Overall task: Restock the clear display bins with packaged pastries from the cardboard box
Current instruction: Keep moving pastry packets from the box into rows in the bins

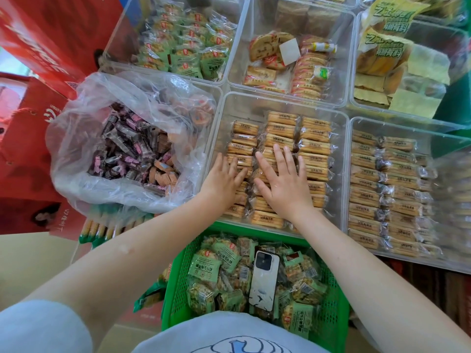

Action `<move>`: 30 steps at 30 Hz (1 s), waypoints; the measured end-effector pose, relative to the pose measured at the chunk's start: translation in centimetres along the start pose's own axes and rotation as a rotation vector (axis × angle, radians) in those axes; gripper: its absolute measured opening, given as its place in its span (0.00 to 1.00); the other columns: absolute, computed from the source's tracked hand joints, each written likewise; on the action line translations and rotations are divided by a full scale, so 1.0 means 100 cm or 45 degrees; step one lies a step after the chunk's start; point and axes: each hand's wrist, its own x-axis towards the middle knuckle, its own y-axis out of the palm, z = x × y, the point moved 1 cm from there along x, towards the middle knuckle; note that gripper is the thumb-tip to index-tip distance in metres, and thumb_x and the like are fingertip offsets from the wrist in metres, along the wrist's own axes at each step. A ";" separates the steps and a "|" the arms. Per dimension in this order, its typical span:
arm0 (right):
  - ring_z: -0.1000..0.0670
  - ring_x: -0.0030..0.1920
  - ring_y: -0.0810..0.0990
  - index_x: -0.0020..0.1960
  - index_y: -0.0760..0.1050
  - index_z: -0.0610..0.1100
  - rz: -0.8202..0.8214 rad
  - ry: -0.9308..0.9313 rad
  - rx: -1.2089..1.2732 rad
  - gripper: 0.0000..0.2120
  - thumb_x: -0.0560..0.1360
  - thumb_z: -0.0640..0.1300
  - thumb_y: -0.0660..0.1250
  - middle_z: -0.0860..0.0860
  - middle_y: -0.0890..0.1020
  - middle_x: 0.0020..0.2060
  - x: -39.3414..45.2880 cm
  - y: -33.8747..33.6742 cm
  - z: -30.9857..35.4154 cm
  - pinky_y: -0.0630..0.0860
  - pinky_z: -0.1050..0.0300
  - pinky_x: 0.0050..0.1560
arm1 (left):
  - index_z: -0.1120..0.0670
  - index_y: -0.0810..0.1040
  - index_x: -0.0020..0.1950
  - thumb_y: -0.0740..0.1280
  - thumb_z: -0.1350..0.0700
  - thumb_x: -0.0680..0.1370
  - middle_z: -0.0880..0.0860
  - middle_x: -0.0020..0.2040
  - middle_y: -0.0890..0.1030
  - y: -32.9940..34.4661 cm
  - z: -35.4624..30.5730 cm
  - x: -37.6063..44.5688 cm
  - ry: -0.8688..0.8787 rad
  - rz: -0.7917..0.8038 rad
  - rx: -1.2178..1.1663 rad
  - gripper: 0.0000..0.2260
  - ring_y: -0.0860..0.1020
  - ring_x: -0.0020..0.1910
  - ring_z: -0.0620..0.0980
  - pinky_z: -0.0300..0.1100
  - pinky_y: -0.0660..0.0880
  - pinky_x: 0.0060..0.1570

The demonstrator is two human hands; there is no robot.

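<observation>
Both hands lie flat, grip wide, fingers straight: left hand [224, 180] and right hand [283, 182] press on pastries [314, 143] rowed in a clear bin [341, 159].

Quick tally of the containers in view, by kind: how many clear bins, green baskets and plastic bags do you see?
Clear bins: 7, counting one under the bag and one cut off at the top edge
Green basket: 1
Plastic bag: 1
Total: 9

Pale grey-blue short-sleeved T-shirt [229, 332], blue outline print on chest, partly cut off at frame edge. Left sleeve [38, 327] ends above elbow. Forearms bare; no watch, rings or gloves visible.
</observation>
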 end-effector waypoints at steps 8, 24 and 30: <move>0.43 0.81 0.39 0.81 0.39 0.60 0.034 0.004 0.007 0.31 0.81 0.66 0.37 0.45 0.43 0.82 -0.001 -0.007 0.002 0.36 0.39 0.77 | 0.53 0.38 0.82 0.52 0.38 0.84 0.61 0.82 0.41 -0.010 0.005 -0.011 0.004 -0.060 0.046 0.35 0.41 0.80 0.65 0.66 0.37 0.75; 0.39 0.80 0.35 0.81 0.37 0.40 0.457 -0.218 -0.675 0.61 0.67 0.83 0.48 0.41 0.40 0.81 0.039 -0.020 0.100 0.30 0.33 0.73 | 0.50 0.50 0.83 0.43 0.40 0.83 0.54 0.80 0.63 0.053 0.035 -0.073 -0.415 -0.507 -1.053 0.30 0.61 0.79 0.54 0.56 0.63 0.71; 0.38 0.80 0.36 0.79 0.31 0.37 0.536 -0.129 -0.786 0.60 0.68 0.83 0.43 0.40 0.37 0.80 0.041 -0.010 0.107 0.31 0.31 0.74 | 0.49 0.46 0.83 0.40 0.40 0.82 0.54 0.80 0.62 0.052 0.036 -0.074 -0.383 -0.477 -1.054 0.30 0.60 0.79 0.55 0.55 0.63 0.71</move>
